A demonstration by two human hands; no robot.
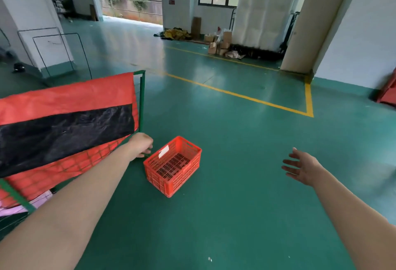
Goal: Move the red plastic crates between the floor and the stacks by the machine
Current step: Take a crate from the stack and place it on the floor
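Red perforated plastic crate (172, 165), empty, upright.

The crate (172, 165) sits on the floor (235, 194) just right of the cart (64, 119), seemingly apart from it.

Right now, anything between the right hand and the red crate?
No: the head view shows only bare green floor between the right hand and the red crate.
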